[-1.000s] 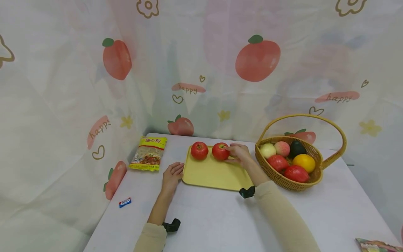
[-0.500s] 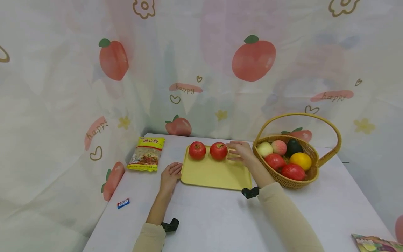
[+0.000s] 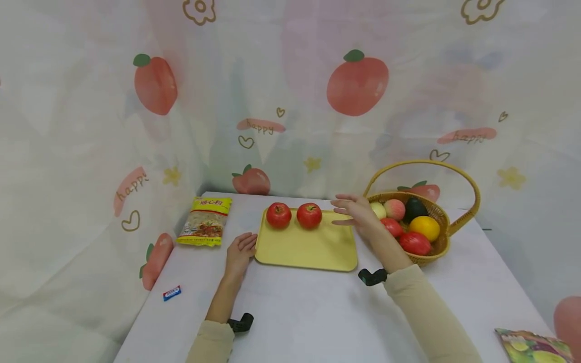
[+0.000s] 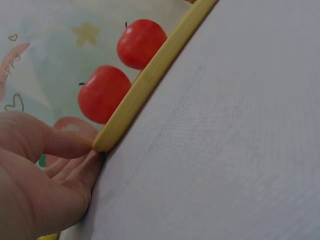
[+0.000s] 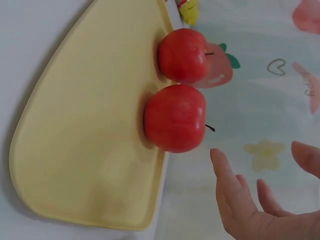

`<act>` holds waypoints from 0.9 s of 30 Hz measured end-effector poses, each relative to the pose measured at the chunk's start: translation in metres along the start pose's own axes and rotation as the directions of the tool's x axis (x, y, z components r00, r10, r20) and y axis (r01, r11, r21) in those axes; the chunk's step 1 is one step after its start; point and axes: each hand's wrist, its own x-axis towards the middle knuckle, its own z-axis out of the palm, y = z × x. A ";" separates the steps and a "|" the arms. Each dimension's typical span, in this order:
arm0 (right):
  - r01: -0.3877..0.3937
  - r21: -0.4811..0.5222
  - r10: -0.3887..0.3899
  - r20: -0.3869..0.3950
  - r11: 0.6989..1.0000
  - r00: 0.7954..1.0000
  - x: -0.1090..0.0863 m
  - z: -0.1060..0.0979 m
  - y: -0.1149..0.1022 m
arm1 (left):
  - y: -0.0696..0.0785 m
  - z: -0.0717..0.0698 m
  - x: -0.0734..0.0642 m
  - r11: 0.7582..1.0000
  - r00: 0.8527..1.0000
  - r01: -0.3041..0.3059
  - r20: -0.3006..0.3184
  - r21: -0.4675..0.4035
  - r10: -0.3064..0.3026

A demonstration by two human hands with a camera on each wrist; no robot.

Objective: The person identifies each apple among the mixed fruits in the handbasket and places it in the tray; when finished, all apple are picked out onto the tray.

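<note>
Two red apples stand side by side on the far part of a yellow tray (image 3: pixel 306 252): a left apple (image 3: pixel 279 216) and a right apple (image 3: pixel 309 216). My left hand (image 3: pixel 239 254) rests against the tray's left edge; in the left wrist view its thumb touches the tray corner, the fingers stretched alongside. My right hand (image 3: pixel 360 214) is raised by the tray's right side, fingers spread and holding nothing. In the right wrist view a gap separates those fingers from the nearer apple (image 5: pixel 176 118). Right of this hand is a wicker basket (image 3: pixel 458 224), partly hidden by the hand and forearm.
Fruits in the basket include a peach (image 3: pixel 395 209), an avocado (image 3: pixel 415 208) and an orange (image 3: pixel 424 229). A yellow pasta bag (image 3: pixel 205 222) lies at the back left, a small blue-and-red packet (image 3: pixel 172 293) nearer the left edge. A colourful packet (image 3: pixel 535 347) lies front right.
My right hand has let go of the right apple and moved right, away from it, toward the basket. The left hand stays at the tray edge. The head view has shifted slightly.
</note>
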 end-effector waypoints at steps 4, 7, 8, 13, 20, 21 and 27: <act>0.014 -0.032 -0.014 0.008 0.999 1.000 -0.010 -0.008 -0.009 | -0.002 -0.002 0.002 1.000 1.000 -0.001 -0.004 0.007 0.001; 0.022 -0.055 -0.022 0.011 0.998 1.000 -0.017 -0.017 -0.014 | -0.002 -0.002 0.003 1.000 1.000 -0.006 -0.007 -0.003 0.006; 0.025 -0.060 -0.024 0.012 0.998 1.000 -0.019 -0.020 -0.015 | -0.003 -0.002 0.003 1.000 1.000 -0.009 -0.008 -0.005 0.009; 0.028 -0.107 -0.028 0.001 0.994 1.000 -0.031 -0.037 -0.019 | -0.003 0.000 0.003 1.000 1.000 -0.011 -0.015 -0.011 0.011; 0.037 -0.122 -0.038 -0.006 0.992 0.999 -0.041 -0.060 -0.019 | -0.004 0.002 0.003 0.999 0.999 -0.035 0.000 -0.020 0.035; 0.039 -0.122 -0.040 -0.009 0.992 0.999 -0.042 -0.064 -0.020 | -0.004 0.002 0.003 0.999 0.999 -0.039 0.000 -0.022 0.039; 0.055 -0.154 -0.059 -0.022 0.987 0.998 -0.049 -0.080 -0.022 | -0.003 0.002 -0.001 0.999 0.999 -0.047 0.005 -0.015 0.047</act>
